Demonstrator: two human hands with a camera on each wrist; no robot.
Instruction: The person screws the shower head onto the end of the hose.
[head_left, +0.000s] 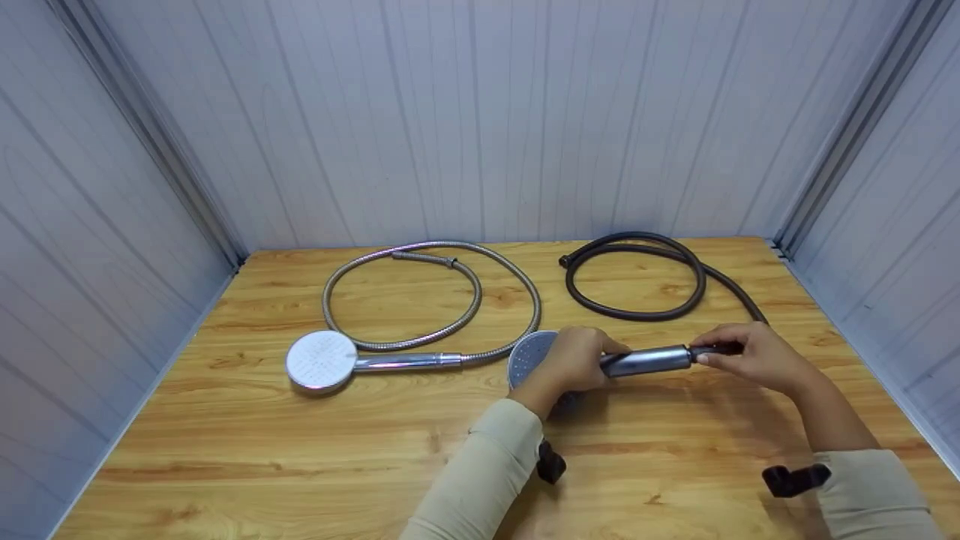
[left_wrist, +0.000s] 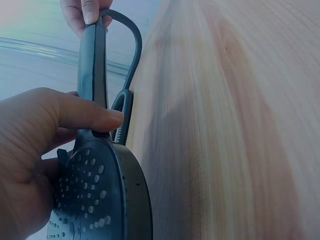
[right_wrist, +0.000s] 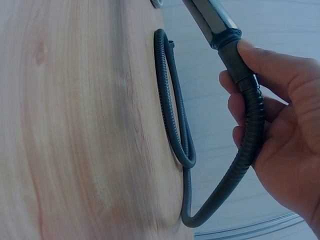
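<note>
A dark grey shower head (left_wrist: pixel 95 195) is held above the wooden table, its nozzle face partly covered by my left hand (head_left: pixel 577 360) in the head view. My left hand grips the neck, thumb across it, just behind the round head. At the other end of the handle (head_left: pixel 646 361), my right hand (head_left: pixel 754 356) pinches the collar (right_wrist: pixel 233 59) of a black hose (right_wrist: pixel 252 115) between thumb and fingers. The collar meets the handle's end. From there the hose bends down to the table and lies in a loop behind the hands.
A chrome shower head (head_left: pixel 322 361) with a coiled metal hose (head_left: pixel 536 300) lies on the table (head_left: pixel 300 457) at the left. Part of that hose runs close to the dark shower head. Pale panel walls (head_left: pixel 480 120) stand at the back and both sides.
</note>
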